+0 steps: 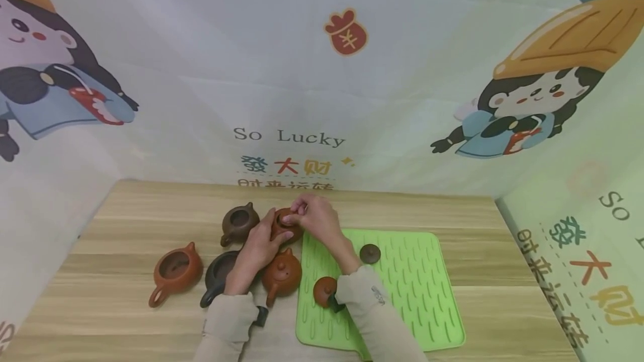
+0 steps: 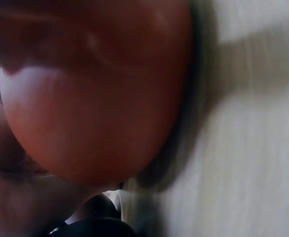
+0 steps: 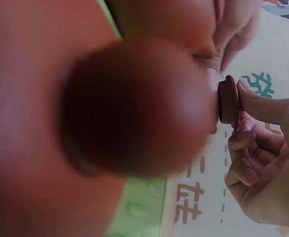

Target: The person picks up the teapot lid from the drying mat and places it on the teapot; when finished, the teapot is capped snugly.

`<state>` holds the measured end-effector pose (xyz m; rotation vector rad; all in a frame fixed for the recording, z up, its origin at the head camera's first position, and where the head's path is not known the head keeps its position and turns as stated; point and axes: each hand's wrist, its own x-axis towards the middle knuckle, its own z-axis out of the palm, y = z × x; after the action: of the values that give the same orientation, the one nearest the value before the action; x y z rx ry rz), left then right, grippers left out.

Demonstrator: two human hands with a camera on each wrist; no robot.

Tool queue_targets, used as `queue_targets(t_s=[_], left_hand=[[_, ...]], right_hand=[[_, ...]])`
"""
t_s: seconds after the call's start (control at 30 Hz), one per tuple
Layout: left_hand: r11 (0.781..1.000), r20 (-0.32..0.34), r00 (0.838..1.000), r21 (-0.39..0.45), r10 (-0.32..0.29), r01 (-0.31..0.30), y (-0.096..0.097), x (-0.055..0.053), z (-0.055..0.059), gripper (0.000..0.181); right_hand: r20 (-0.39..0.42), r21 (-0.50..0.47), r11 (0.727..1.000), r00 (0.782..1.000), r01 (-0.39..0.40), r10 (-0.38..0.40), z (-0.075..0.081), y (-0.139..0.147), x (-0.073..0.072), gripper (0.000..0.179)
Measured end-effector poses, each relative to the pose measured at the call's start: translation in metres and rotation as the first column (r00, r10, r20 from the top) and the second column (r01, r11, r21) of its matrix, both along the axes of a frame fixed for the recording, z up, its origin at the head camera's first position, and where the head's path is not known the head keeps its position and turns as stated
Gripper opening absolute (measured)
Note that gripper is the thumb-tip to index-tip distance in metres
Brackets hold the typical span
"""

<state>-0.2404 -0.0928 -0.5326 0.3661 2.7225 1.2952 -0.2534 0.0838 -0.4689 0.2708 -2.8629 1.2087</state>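
In the head view my left hand (image 1: 259,247) grips the side of a reddish-brown teapot (image 1: 289,233) at the back of the group. Above that pot's opening, my right hand (image 1: 319,222) pinches a small round lid (image 3: 228,101) between thumb and fingers; the right wrist view shows it tilted on edge. A lidded reddish teapot (image 1: 283,276) stands just in front, and a black teapot (image 1: 216,278) is partly hidden under my left forearm. A blurred reddish teapot body (image 2: 95,118) fills much of the left wrist view.
To the left stand an open dark brown teapot (image 1: 240,225) and an open orange-brown teapot (image 1: 177,271). On a green ribbed mat (image 1: 417,295) lie a dark lid (image 1: 370,253) and a reddish lid (image 1: 324,291), below my right forearm. A printed cloth (image 1: 402,99) hangs behind the table.
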Motion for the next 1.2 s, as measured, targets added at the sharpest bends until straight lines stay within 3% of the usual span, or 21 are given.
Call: queue_targets(t_s=[0.1, 0.43, 0.53, 0.77, 0.93, 1.07, 1.2], left_hand=[[1.000, -0.004, 1.000, 0.002, -0.004, 0.004, 0.001, 0.002, 0.002, 0.082], [1.000, 0.035, 0.999, 0.005, 0.009, -0.009, 0.008, 0.013, 0.029, 0.078], [1.000, 0.040, 0.999, 0.003, 0.010, -0.010, 0.008, 0.011, 0.027, 0.079], [1.000, 0.001, 1.000, 0.006, -0.001, 0.001, 0.006, 0.002, 0.012, 0.082], [1.000, -0.007, 1.000, -0.004, -0.009, 0.009, 0.007, 0.004, 0.015, 0.082], [1.000, 0.019, 1.000, -0.011, -0.009, 0.009, 0.006, 0.007, 0.018, 0.082], [1.000, 0.062, 0.998, -0.029, 0.001, 0.001, 0.006, 0.011, 0.025, 0.081]], right_hand=[[-0.006, 0.022, 1.000, 1.000, 0.007, -0.007, -0.002, -0.003, -0.001, 0.025], [-0.005, 0.083, 0.996, 1.000, 0.017, -0.017, -0.004, -0.009, -0.002, 0.022], [0.000, 0.099, 0.995, 1.000, 0.024, -0.024, -0.004, -0.009, -0.004, 0.022], [0.023, 0.135, 0.991, 0.999, 0.023, -0.027, -0.001, -0.010, -0.004, 0.020], [0.036, 0.170, 0.985, 0.999, 0.024, -0.031, 0.004, -0.011, -0.003, 0.019], [0.066, 0.118, 0.993, 0.998, 0.003, -0.011, 0.002, -0.010, -0.002, 0.019], [0.066, -0.014, 0.996, 0.994, -0.088, 0.089, 0.000, 0.003, 0.001, 0.027]])
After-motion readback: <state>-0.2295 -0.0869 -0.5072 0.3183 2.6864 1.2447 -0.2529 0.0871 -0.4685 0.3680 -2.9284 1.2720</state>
